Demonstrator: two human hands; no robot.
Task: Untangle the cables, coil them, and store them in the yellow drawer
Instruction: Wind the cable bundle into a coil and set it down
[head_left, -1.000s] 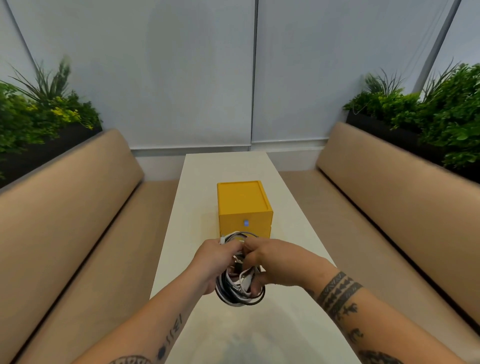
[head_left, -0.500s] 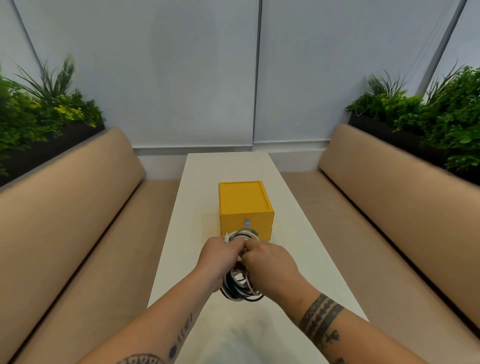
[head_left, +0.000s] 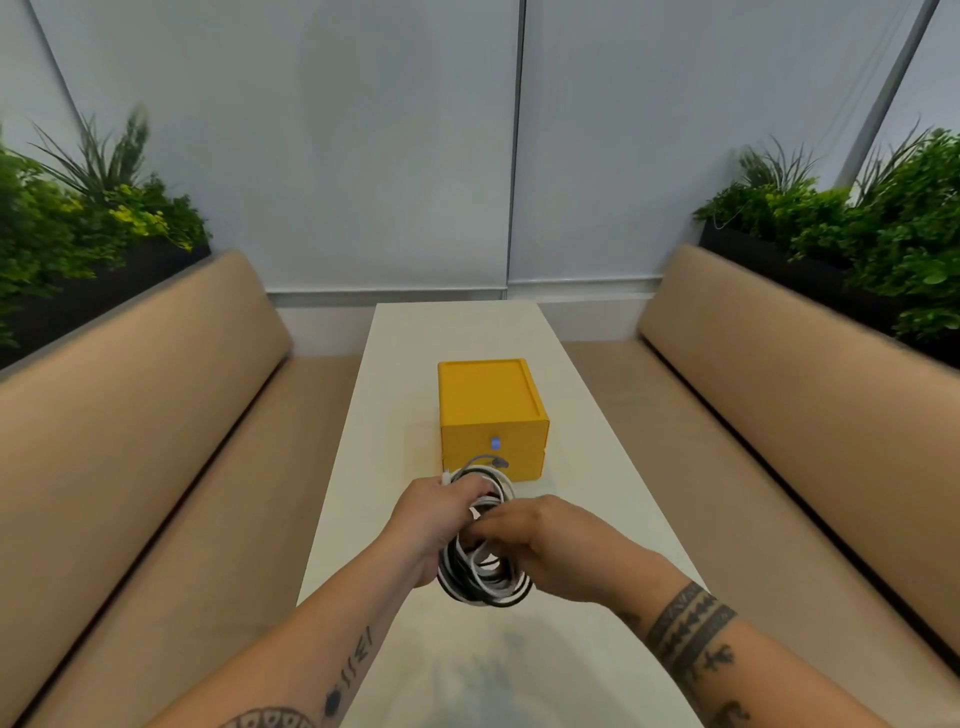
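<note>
Both hands meet over the desk: the left hand (head_left: 434, 519) grips a looped bundle of black and white cables (head_left: 483, 584) from its left side, and the right hand (head_left: 553, 545) curls its fingers over the same bundle from the right. Tan padded benches (head_left: 130, 395) run along both sides, with green planters (head_left: 883, 228) behind their backs. The long pale desk (head_left: 467, 332) stretches away between them. On it stands the yellow drawer unit (head_left: 491, 410), its two fronts flush, with a small blue light (head_left: 495, 443) on the upper one. The bundle sits just in front of the unit, and a grey plug (head_left: 500, 460) arcs up before the lower front.
</note>
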